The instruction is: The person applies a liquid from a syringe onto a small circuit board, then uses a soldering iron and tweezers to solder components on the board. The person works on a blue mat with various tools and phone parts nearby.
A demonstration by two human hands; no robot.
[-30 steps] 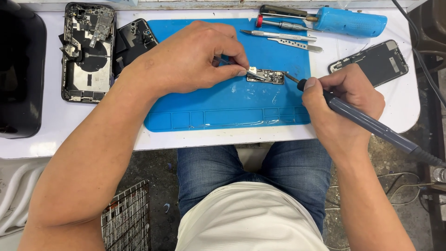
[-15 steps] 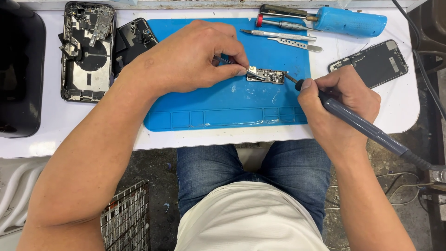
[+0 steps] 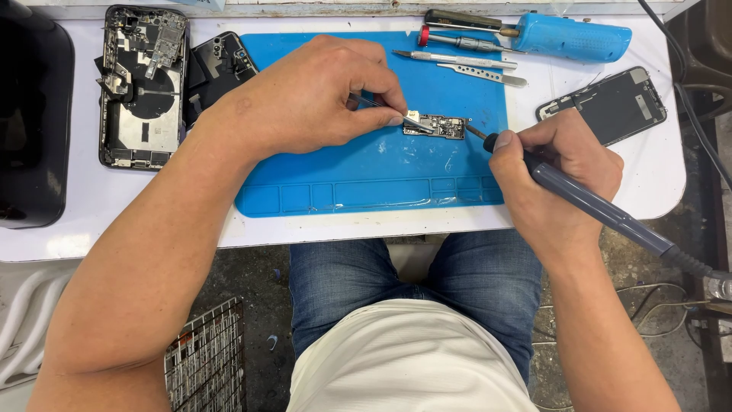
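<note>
A small circuit board [image 3: 436, 126] lies on the blue work mat [image 3: 381, 175]. My left hand [image 3: 313, 95] pinches tweezers [image 3: 385, 109] whose tips press on the board's left end. My right hand [image 3: 553, 179] grips a grey soldering iron [image 3: 602, 214] like a pen. Its metal tip [image 3: 474, 131] touches the board's right edge. The iron's cable runs off to the lower right.
An opened phone chassis [image 3: 141, 84] and a dark phone part [image 3: 221, 65] lie at the left. A phone screen [image 3: 606, 103] rests at the right. Screwdrivers, a metal pry tool [image 3: 480, 72] and a blue tool [image 3: 572, 38] sit at the back. A black box [image 3: 30, 122] stands far left.
My right hand has shifted slightly, bringing the iron's tip a little closer to the board's right edge. My left hand stays put on the tweezers.
</note>
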